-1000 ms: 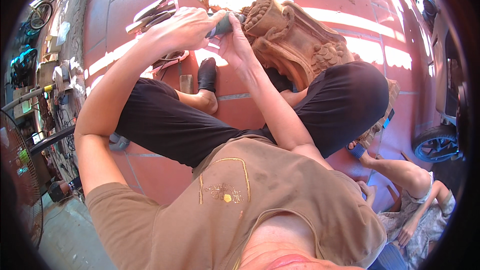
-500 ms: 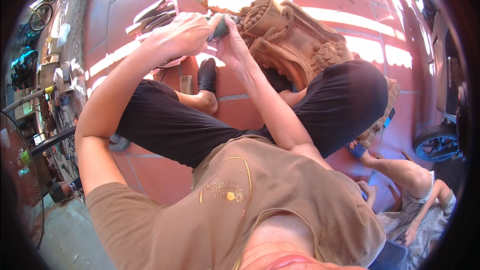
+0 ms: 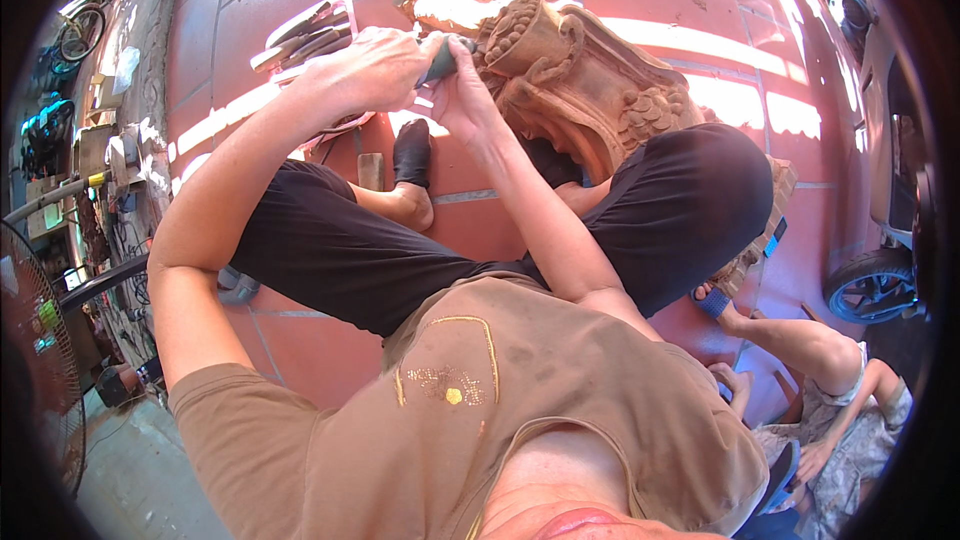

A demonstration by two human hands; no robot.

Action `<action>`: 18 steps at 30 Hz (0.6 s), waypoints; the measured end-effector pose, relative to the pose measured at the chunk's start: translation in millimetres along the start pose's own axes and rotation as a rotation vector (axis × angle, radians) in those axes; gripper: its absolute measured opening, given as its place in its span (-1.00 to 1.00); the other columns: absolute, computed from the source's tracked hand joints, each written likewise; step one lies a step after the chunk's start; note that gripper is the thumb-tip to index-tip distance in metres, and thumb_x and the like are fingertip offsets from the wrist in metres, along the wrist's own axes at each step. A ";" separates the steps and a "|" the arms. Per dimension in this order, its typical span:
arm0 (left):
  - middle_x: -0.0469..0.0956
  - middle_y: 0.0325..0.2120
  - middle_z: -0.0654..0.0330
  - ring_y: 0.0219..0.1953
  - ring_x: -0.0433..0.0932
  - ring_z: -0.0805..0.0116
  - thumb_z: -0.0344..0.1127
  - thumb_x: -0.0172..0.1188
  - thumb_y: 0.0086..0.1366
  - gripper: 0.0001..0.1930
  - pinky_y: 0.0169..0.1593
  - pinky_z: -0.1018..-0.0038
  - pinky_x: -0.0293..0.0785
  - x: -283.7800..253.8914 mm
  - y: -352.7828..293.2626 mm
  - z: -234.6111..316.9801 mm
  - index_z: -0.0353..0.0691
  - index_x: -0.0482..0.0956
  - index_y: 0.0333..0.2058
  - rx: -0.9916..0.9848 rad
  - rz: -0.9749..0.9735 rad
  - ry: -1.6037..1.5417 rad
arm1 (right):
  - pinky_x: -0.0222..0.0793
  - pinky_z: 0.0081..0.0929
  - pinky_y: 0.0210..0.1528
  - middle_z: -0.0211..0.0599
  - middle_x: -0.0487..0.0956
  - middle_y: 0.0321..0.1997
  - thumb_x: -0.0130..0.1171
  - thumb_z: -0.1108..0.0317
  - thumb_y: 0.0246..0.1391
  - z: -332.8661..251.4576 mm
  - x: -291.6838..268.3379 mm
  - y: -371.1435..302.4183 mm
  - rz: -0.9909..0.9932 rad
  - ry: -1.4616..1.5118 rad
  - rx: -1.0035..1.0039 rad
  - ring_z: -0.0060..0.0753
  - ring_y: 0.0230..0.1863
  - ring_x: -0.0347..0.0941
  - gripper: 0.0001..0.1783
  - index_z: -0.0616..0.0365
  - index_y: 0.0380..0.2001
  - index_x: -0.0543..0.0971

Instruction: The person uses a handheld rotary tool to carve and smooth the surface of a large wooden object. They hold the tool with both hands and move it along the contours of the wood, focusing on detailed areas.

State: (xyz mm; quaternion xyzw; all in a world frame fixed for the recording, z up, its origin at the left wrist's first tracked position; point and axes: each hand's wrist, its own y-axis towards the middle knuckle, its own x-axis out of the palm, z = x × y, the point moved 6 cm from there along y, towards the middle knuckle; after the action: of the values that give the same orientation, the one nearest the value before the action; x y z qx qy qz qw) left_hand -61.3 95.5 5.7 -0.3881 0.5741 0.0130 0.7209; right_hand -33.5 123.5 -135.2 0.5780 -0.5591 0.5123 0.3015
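My left hand is wrapped round a dark green, cylinder-shaped hand tool; its exact kind is hard to make out. My right hand closes on the same tool from the other side, thumb pointing up along it. The tool's far end meets the left edge of a carved brown wooden piece with rounded clusters and scrolls in relief. That carving lies on the floor between my feet and beyond my right knee. Fingers hide most of the tool and its tip.
A pale pink basket with several long tools stands beyond my left forearm. Near my left foot sits a small wooden block. A fan is at far left. A seated person is at lower right, below a motorbike wheel.
Both hands and the tool have shifted only slightly at the carving's left edge. At lower right, the other person's hand and a dark blue flat thing have moved.
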 end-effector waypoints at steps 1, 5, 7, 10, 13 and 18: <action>0.50 -0.40 -0.19 -0.30 0.52 -0.14 -0.40 0.19 0.05 -0.43 -0.20 0.16 0.40 4.3 0.5 -3.2 -0.27 0.21 0.06 0.004 -0.012 0.008 | 0.54 -0.13 -0.16 -0.35 0.51 -0.12 -0.12 -0.21 0.19 3.3 1.1 -1.3 0.012 0.016 0.009 -0.32 -0.13 0.50 -0.43 0.00 0.03 0.34; 0.49 -0.41 -0.20 -0.31 0.50 -0.17 -0.39 0.19 0.04 -0.45 -0.20 0.12 0.39 8.5 -1.9 -6.1 -0.27 0.22 0.02 0.018 0.034 -0.036 | 0.53 -0.11 -0.14 -0.34 0.51 -0.12 -0.13 -0.19 0.20 4.8 4.2 -5.6 0.017 -0.005 0.036 -0.31 -0.11 0.51 -0.45 0.01 0.02 0.34; 0.49 -0.39 -0.19 -0.30 0.51 -0.14 -0.39 0.19 0.04 -0.41 -0.18 0.13 0.39 2.4 -2.7 -2.3 -0.26 0.20 0.07 0.004 0.031 -0.031 | 0.51 -0.08 -0.10 -0.35 0.51 -0.10 -0.12 -0.18 0.20 -2.4 0.7 -1.5 0.006 -0.021 0.000 -0.31 -0.09 0.50 -0.45 0.00 0.03 0.34; 0.48 -0.35 -0.17 -0.28 0.50 -0.08 -0.39 0.18 0.05 -0.33 -0.15 0.17 0.38 0.2 -2.4 -0.4 -0.22 0.14 0.16 -0.019 0.033 -0.020 | 0.50 -0.05 -0.07 -0.35 0.49 -0.08 -0.09 -0.18 0.19 -7.6 -1.9 1.0 0.015 -0.009 -0.033 -0.31 -0.07 0.49 -0.46 -0.03 0.03 0.34; 0.48 -0.31 -0.16 -0.25 0.50 -0.03 -0.39 0.16 0.07 -0.27 -0.12 0.21 0.37 -1.7 -1.4 0.1 -0.18 0.07 0.23 -0.009 0.000 -0.017 | 0.48 -0.02 -0.04 -0.34 0.48 -0.07 -0.06 -0.18 0.18 -10.5 -2.2 0.3 0.017 -0.001 -0.040 -0.31 -0.06 0.48 -0.47 -0.05 0.03 0.34; 0.48 -0.31 -0.17 -0.25 0.50 -0.03 -0.40 0.15 0.10 -0.28 -0.13 0.21 0.38 1.8 0.9 -3.7 -0.18 0.06 0.23 -0.005 0.006 -0.025 | 0.49 -0.06 -0.05 -0.32 0.47 -0.01 -0.09 -0.16 0.20 -10.1 -3.4 1.9 -0.003 0.004 -0.041 -0.29 -0.05 0.49 -0.47 -0.04 0.05 0.32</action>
State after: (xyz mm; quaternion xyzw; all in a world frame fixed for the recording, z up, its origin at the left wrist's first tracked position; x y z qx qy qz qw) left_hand -64.1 93.3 3.6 -0.3882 0.5660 0.0214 0.7269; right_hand -37.4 133.6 -135.8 0.5716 -0.5680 0.5013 0.3150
